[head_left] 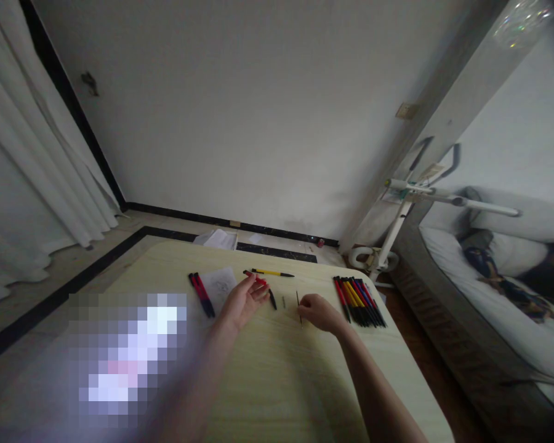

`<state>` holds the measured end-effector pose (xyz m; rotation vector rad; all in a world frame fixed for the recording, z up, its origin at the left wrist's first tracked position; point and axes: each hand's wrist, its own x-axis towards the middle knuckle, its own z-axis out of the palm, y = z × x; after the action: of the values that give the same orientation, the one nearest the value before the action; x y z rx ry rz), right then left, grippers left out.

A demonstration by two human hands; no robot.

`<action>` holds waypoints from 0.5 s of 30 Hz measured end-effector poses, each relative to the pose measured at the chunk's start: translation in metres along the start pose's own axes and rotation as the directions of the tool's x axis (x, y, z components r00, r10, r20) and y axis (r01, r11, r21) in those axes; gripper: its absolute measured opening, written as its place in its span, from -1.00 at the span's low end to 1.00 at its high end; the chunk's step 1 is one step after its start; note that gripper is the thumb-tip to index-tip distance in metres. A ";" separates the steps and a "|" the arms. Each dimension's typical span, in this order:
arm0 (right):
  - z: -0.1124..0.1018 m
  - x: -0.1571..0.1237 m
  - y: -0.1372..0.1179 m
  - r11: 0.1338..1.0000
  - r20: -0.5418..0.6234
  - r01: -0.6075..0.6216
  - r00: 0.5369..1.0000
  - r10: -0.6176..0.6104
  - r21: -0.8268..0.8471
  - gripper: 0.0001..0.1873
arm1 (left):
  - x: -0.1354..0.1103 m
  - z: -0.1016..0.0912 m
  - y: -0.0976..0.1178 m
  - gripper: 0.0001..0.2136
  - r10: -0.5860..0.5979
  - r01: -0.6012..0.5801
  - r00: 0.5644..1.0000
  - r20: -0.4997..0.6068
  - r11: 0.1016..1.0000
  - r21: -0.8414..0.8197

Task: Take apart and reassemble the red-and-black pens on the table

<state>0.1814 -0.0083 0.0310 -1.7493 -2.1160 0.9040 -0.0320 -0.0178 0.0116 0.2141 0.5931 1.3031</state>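
Observation:
My left hand (pixel 244 301) lies palm up on the pale wooden table (pixel 268 381), fingers curled round a red pen part (pixel 255 277). My right hand (pixel 317 311) is closed in a pinch on a thin pen refill (pixel 299 305) that rests on the table. Between the hands lie a short black pen piece (pixel 272 299) and a tiny part (pixel 283 301). A yellow pen (pixel 272 272) lies just beyond my left fingers.
A row of several red, yellow, blue and black pens (pixel 359 300) lies at the table's right edge. Two red and dark pens (pixel 202 294) lie beside a clear plastic bag (pixel 221 284) on the left. A bed (pixel 498 289) stands to the right. A blurred patch covers the table's near left.

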 end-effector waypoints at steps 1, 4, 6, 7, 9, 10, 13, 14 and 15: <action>0.001 0.002 0.000 0.996 0.025 -0.001 1.000 -0.002 0.095 -0.84 | 0.000 0.000 0.000 -0.94 0.010 -0.010 1.000 -0.009 1.000 0.002; 0.005 0.010 -0.004 0.966 0.057 -0.003 0.998 -0.013 0.259 -0.79 | 0.001 0.000 0.000 -0.94 0.020 -0.020 1.000 -0.019 1.000 0.017; 0.008 0.014 -0.008 0.919 0.036 0.003 0.999 -0.019 0.394 -0.78 | 0.000 0.000 0.000 -0.93 0.015 -0.015 1.000 -0.006 1.000 0.015; 0.009 0.015 -0.010 0.875 0.021 0.005 1.000 -0.017 0.485 -0.78 | 0.000 0.000 0.000 -0.93 0.015 -0.015 1.000 0.002 1.000 0.011; 0.011 0.015 -0.014 0.755 0.007 -0.004 1.000 -0.001 0.656 -0.80 | 0.000 0.000 0.000 -0.93 0.009 -0.009 1.000 0.020 1.000 0.006; 0.012 0.015 -0.016 0.696 0.013 -0.014 1.000 0.006 0.718 -0.81 | -0.001 0.001 0.000 -0.93 0.004 -0.004 1.000 0.029 1.000 0.006; 0.015 0.013 -0.018 0.546 0.052 -0.042 0.999 -0.003 0.837 -0.81 | -0.001 0.002 -0.003 -0.93 -0.015 0.014 0.998 0.054 1.000 0.001; 0.016 0.012 -0.018 0.511 0.059 -0.044 0.998 -0.014 0.858 -0.81 | -0.002 0.002 -0.004 -0.93 -0.021 0.021 0.998 0.063 1.000 -0.003; 0.017 0.012 -0.018 0.484 0.063 -0.044 0.998 -0.024 0.874 -0.80 | -0.002 0.002 -0.005 -0.93 -0.028 0.028 0.997 0.074 1.000 -0.007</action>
<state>0.1550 -0.0036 0.0264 -1.1384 -1.1921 1.6714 -0.0269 -0.0204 0.0118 0.2460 0.5261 1.2649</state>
